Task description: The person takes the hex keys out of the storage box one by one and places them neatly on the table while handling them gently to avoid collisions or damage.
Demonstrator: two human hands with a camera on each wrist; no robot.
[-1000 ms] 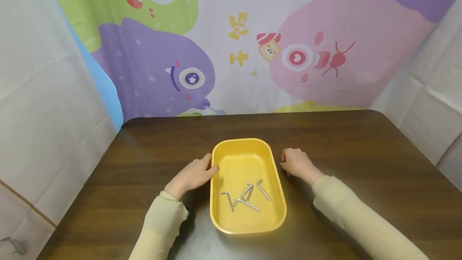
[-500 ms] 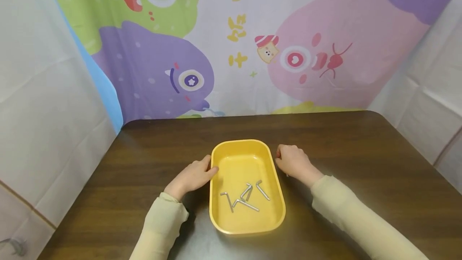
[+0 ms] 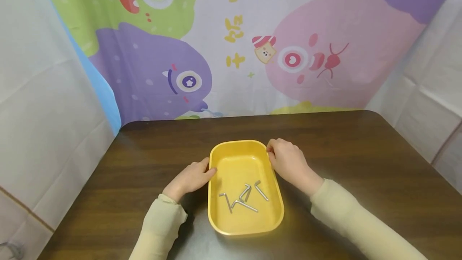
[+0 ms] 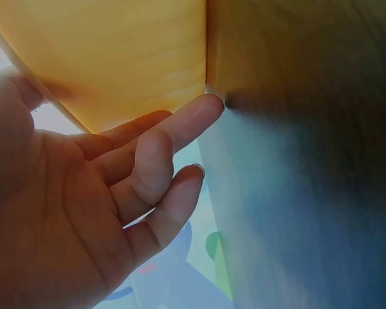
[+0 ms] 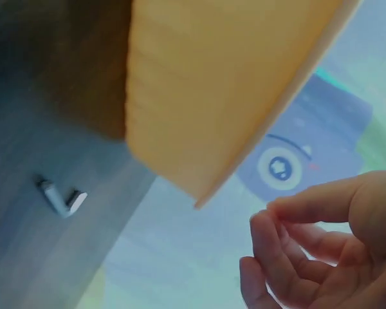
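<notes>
Surface (image 3: 155,143): dark wood look.
Yellow tray (image 3: 238,167): on surface, several L-shaped keys (image 3: 261,192) inside.
Left grip (image 3: 189,177): clasping tray's left wall, thumb over rim; unchanged.
Right grip (image 3: 288,163): just shifted up to tray's far right corner; pinched together, nothing seen held; looks freed, likely mid-work.
L-shaped keys: toward tray's near end, some crossing, count unclear.
Loose key (image 5: 55,198): outside tray, lying on surface.

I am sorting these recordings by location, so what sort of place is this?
Probably an indoor work corner: a dark table stands before a creased cartoon-printed cloth, with pale side walls or coverings around it.
</notes>
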